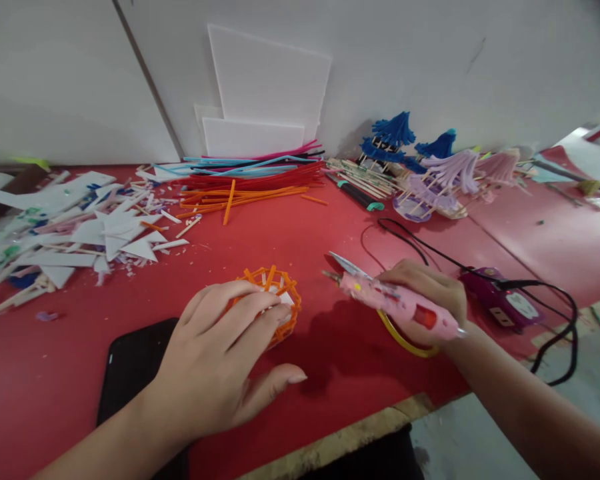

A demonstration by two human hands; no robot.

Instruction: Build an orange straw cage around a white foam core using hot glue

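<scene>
Glue gun (405,310) gripped in right hand (433,287), yellow-handled scissors (405,343) alongside; left hand (230,340) spread over orange frame (287,287), cannot tell whether gripping; flat black device (133,367) near

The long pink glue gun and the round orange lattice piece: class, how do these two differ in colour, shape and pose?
Colour: the long pink glue gun is mostly pink; the round orange lattice piece is orange with white inside.
Shape: the glue gun narrows to a tip, while the lattice piece is rounded with gaps.
Pose: the glue gun is in the right hand; the lattice piece is partly covered by the left hand.
</scene>
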